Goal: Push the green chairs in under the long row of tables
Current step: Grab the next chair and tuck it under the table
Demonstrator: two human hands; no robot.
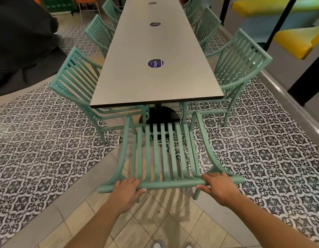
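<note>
2 hands (pixel 127 191) (pixel 218 187) grip green chair (pixel 164 149); patterned tile floor (pixel 262 158).

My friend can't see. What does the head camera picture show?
Two hands, left hand and right hand, grip the top rail of a green chair at the end of a long grey table. More green chairs line both sides.

The long table (pixel 155 51) runs off the top edge of the frame, so its far end cannot be seen, and the farthest round sticker (pixel 152 3) on it is too small to read. The seats of the side chairs (pixel 78 81) lie hidden beneath the tabletop. At the bottom edge, only the toes of the person's shoes (pixel 158 245) show, and both forearms are cut off.
</note>
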